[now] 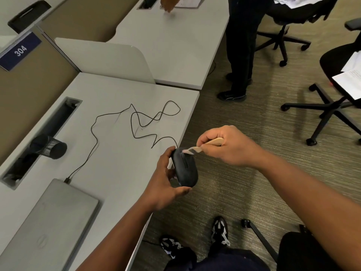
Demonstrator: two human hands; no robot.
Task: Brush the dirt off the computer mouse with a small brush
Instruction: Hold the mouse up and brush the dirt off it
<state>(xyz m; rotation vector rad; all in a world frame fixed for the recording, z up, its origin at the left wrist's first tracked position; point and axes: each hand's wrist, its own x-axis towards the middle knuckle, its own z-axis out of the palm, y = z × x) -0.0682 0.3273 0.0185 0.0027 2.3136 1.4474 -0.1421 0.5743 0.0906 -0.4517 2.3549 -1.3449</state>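
Note:
A black corded computer mouse (185,169) is held up beside the desk's right edge by my left hand (166,182), thumb on its near side and fingers curled round its far side. My right hand (228,147) pinches the wooden handle of a small brush (203,146). The brush's pale bristles touch the front end of the mouse, near the scroll wheel. The mouse's thin black cord (134,122) loops over the desk and runs to the laptop.
A closed grey laptop (50,223) lies at the near left of the grey desk (109,159). A black mesh cup (50,147) lies by the cable slot (41,139). Another person stands at the far desk (240,47). Office chairs (332,98) stand on the carpet at right.

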